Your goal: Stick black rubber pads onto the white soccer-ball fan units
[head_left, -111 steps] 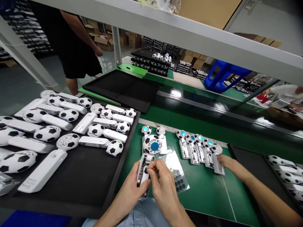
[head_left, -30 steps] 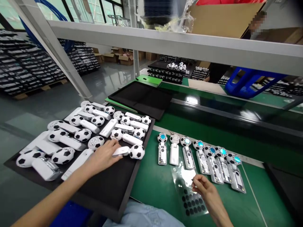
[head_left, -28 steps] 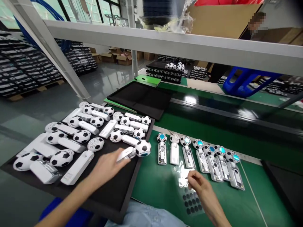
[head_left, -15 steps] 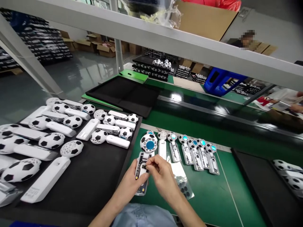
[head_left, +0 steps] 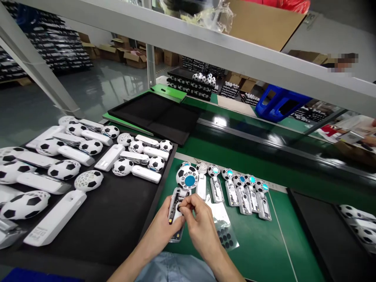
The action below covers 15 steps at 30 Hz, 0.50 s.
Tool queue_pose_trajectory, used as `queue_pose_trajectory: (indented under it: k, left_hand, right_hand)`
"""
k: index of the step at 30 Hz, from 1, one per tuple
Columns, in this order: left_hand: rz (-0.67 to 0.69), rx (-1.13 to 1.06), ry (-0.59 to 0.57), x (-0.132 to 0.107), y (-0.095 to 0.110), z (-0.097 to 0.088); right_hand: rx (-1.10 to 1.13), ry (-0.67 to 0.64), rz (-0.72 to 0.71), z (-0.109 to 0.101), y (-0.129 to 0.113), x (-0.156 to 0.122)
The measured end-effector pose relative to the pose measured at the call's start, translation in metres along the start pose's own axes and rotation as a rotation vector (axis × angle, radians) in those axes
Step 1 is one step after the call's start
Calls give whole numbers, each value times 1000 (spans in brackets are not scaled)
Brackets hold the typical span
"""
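Note:
My left hand (head_left: pixel 163 221) is wrapped round the handle of a football-patterned handheld fan (head_left: pixel 188 178). Its handle is open, with circuit parts showing, and the head has a blue disc in the middle. Thumb and finger of my right hand (head_left: pixel 197 215) pinch a small black round pad (head_left: pixel 179 208) against the white part inside the handle; the fingertips partly hide it. Right of my hands, a clear sheet of black round pads (head_left: pixel 225 237) lies on the green table. Behind it, several similar fans (head_left: pixel 245 196) stand in a row, most with open handles.
On my left a black tray (head_left: pixel 123 219) carries many football-patterned fans (head_left: pixel 63 170). Another black tray (head_left: pixel 158 113) lies beyond it, and a third (head_left: pixel 326 231) is at right. A grey shelf beam (head_left: pixel 188 43) crosses above. A blue basket (head_left: pixel 277 103) stands farther back.
The view has shifted slightly. My left hand keeps hold of the fan, and my right fingertips have pressed in closer over the black pad, covering more of it.

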<state>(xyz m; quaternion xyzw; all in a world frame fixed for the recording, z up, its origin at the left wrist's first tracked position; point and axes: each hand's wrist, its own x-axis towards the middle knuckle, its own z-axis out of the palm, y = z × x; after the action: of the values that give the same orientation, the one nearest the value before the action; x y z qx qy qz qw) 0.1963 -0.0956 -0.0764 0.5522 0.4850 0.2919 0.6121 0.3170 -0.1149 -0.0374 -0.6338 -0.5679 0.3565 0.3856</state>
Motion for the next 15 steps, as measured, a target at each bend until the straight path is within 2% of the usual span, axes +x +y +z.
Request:
queue_pose_trajectory:
  k: [5, 11, 15]
  left_hand:
    - [9, -13, 5, -1, 0, 1]
    - [14, -119, -8, -5, 2, 3]
    - [-53, -180, 48, -5, 3, 7]
  right_hand:
    - [-11, 41, -15, 4, 4, -3]
    - [-17, 129, -170, 6, 12, -15]
    - [11, 144, -208, 9, 20, -26]
